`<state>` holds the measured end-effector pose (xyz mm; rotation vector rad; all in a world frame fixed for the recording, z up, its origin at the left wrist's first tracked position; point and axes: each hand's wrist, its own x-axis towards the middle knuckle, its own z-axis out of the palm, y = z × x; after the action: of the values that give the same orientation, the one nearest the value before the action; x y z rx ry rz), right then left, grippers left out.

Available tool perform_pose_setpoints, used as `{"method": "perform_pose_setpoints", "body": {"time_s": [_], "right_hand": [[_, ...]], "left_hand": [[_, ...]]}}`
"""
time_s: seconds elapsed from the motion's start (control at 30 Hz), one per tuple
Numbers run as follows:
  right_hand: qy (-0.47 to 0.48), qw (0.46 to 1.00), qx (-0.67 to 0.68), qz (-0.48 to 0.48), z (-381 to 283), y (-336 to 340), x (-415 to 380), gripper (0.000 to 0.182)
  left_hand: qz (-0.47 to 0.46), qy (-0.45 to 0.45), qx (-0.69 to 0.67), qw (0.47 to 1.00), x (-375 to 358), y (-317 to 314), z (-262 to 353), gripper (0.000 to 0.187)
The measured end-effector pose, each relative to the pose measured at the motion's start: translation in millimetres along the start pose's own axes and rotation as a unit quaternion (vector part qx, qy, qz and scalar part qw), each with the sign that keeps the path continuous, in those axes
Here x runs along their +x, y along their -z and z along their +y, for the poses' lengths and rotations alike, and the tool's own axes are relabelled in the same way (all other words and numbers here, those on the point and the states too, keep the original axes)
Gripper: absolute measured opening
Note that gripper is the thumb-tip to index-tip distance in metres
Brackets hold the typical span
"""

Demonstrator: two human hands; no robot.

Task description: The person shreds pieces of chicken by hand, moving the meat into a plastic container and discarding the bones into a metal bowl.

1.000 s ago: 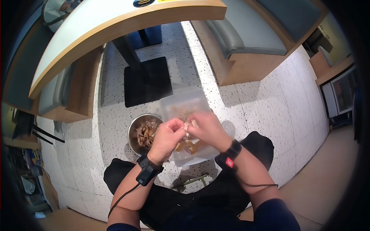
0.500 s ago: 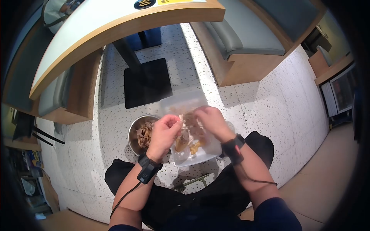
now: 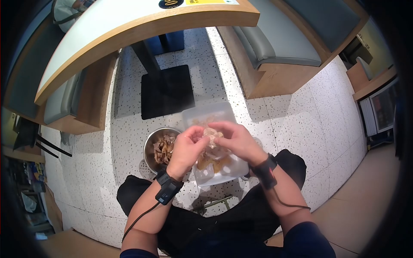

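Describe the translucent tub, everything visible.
The translucent tub is whitish, plastic-looking, roughly rectangular and open-topped, longer away from the person than across. It sits right of the metal bowl. Yellowish-brown pieces lie inside. The left hand and right hand hide its middle; whether they touch it, I can't tell.

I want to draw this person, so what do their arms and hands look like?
The left hand and right hand wear no gloves. The left wrist strap and right wrist strap are black and chunky. A thin dark cable runs from each along the forearm. The sleeves are dark blue and short.
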<state>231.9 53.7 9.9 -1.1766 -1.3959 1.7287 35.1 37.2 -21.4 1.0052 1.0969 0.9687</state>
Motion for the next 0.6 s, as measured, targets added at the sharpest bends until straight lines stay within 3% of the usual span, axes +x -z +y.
{"method": "perform_pose_setpoints", "body": {"time_s": [0.07,0.13,0.23,0.37,0.4,0.47,0.53,0.6], "right_hand": [[-0.011,1.0,0.008,0.009,0.9,-0.6,0.7,0.044],[0.198,0.958,-0.177,0.111,5.6,-4.1,5.2,0.038],[0.227,0.916,-0.281,0.175,-0.6,-7.5,0.2,0.029],[0.2,0.927,-0.282,0.142,2.0,-11.7,-3.0,0.025],[0.222,0.921,-0.288,0.142,3.4,-11.8,-2.9,0.024],[0.243,0.913,-0.294,0.142,6.7,-10.3,-1.8,0.023],[0.324,0.853,-0.378,0.156,11.1,-6.7,-1.1,0.024],[0.331,0.846,-0.385,0.162,13.5,-7.8,-1.2,0.025]], "left_hand": [[0.004,-0.003,-0.067,0.998,-1.5,2.6,1.3,0.016],[0.024,-0.018,-0.049,0.998,-3.9,1.7,5.8,0.015],[0.047,-0.045,-0.025,0.998,-4.4,-0.2,2.6,0.013],[0.042,-0.067,0.052,0.996,-6.3,1.1,0.4,0.013],[0.041,-0.067,0.052,0.996,-8.8,-0.4,5.0,0.013],[0.037,-0.107,0.179,0.977,-15.1,-3.9,17.1,0.014],[0.022,-0.087,0.174,0.981,-15.9,-2.4,16.4,0.014],[0.007,-0.067,0.167,0.984,-16.4,-3.8,15.2,0.015]]}}
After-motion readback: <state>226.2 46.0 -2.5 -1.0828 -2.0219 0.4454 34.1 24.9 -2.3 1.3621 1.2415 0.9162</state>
